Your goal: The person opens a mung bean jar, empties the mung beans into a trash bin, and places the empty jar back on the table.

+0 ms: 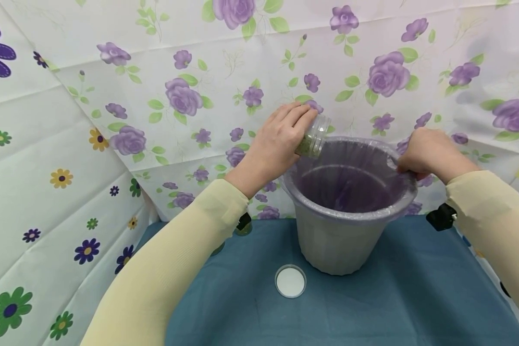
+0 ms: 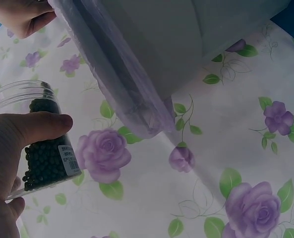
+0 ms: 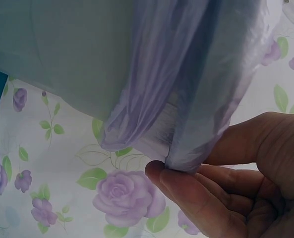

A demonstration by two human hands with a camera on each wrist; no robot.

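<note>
My left hand (image 1: pixel 281 139) grips a clear jar (image 1: pixel 315 139), tilted with its open mouth over the left rim of a bin (image 1: pixel 339 240). Small green beans (image 2: pixel 47 153) lie inside the jar, and the left wrist view shows a barcode label (image 2: pixel 69 159) on it. A thin purple bag (image 1: pixel 350 178) lines the bin and folds over its rim. At the bin's right rim, my right hand (image 1: pixel 432 151) pinches the bag's edge; the right wrist view shows the fingers (image 3: pixel 186 191) against the plastic (image 3: pixel 206 119).
On the blue cloth (image 1: pixel 259 307), a round lid with a white inside (image 1: pixel 290 281) lies in front of the bin. Partly behind my left sleeve stands another round container (image 1: pixel 243 228), with part of one more beside it. Floral sheets (image 1: pixel 181 62) hang behind and at left.
</note>
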